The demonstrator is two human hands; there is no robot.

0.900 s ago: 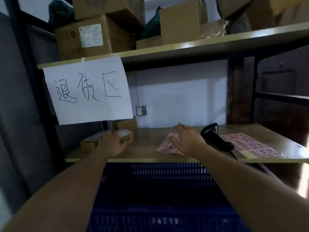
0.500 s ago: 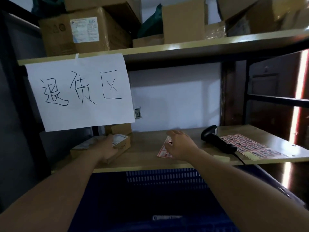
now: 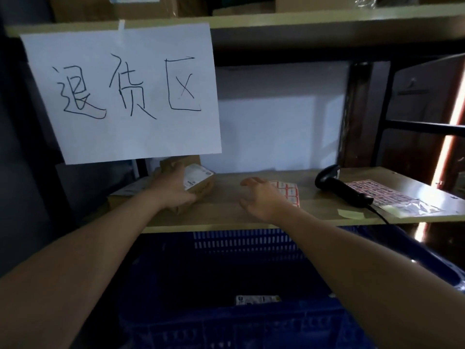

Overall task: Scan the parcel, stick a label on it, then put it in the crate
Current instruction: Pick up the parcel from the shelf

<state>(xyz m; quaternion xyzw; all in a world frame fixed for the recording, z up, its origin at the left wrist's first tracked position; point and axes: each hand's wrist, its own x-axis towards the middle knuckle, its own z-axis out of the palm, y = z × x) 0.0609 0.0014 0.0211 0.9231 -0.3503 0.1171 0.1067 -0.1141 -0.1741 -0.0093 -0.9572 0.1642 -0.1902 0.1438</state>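
Note:
A small brown cardboard parcel (image 3: pixel 201 183) with a white shipping label on top sits at the left of the wooden shelf (image 3: pixel 226 210). My left hand (image 3: pixel 173 187) is wrapped around it and tilts it up. My right hand (image 3: pixel 261 197) hovers over the shelf with fingers spread, holding nothing, just left of a sheet of red-and-white labels (image 3: pixel 289 192). A black handheld scanner (image 3: pixel 339 186) lies to the right. The blue plastic crate (image 3: pixel 241 244) stands below the shelf's front edge; something with a white label (image 3: pixel 258 298) lies inside.
A second label sheet (image 3: pixel 385 195) lies at the shelf's right end, under the scanner's cable. Another parcel (image 3: pixel 130 192) lies left of the held one. A handwritten paper sign (image 3: pixel 125 96) hangs from the upper shelf, which carries cardboard boxes.
My left hand has closed on the parcel and tipped it up off the shelf. My right hand has come off the label sheet and shifted left. The view has moved closer and lower.

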